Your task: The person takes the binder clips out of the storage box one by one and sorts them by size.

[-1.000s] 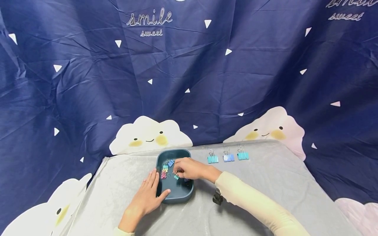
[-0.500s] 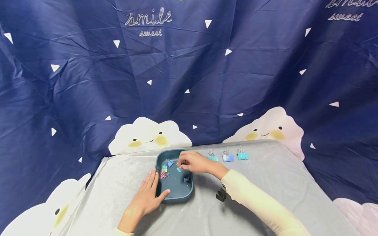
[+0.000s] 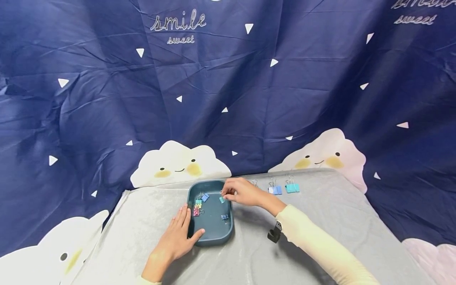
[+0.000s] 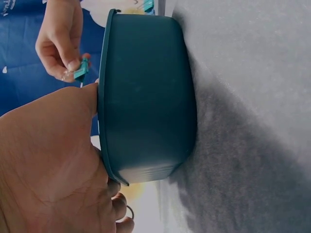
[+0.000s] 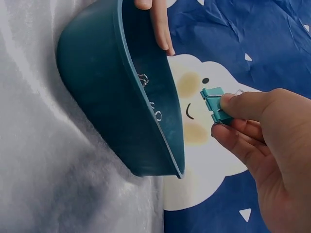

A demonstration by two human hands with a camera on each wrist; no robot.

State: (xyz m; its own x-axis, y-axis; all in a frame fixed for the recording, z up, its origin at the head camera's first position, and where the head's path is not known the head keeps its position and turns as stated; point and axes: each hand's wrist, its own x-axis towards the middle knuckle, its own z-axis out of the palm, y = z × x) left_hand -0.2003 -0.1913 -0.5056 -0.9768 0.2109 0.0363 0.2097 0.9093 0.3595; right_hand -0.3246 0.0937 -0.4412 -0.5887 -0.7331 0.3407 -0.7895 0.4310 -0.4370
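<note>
A dark teal tray (image 3: 213, 236) sits on the grey cloth and holds several coloured binder clips (image 3: 198, 204). My right hand (image 3: 239, 191) hovers over the tray's far right corner and pinches a teal binder clip (image 3: 222, 199) by its wire handles; the same teal binder clip (image 5: 214, 105) shows between thumb and fingers in the right wrist view. My left hand (image 3: 178, 237) lies flat with straight fingers against the tray's near left side, the thumb (image 4: 87, 94) on the tray rim (image 4: 103, 97).
Beyond the tray to the right, a light blue clip (image 3: 275, 189) and a teal clip (image 3: 292, 187) stand in a row on the cloth, with another clip (image 3: 254, 183) partly hidden behind my right hand. A navy cloud-print backdrop (image 3: 228, 87) hangs behind the table.
My right hand has lifted the teal clip out of the tray's middle and carried it up and to the right, toward the row of clips. The left hand has stayed on the tray.
</note>
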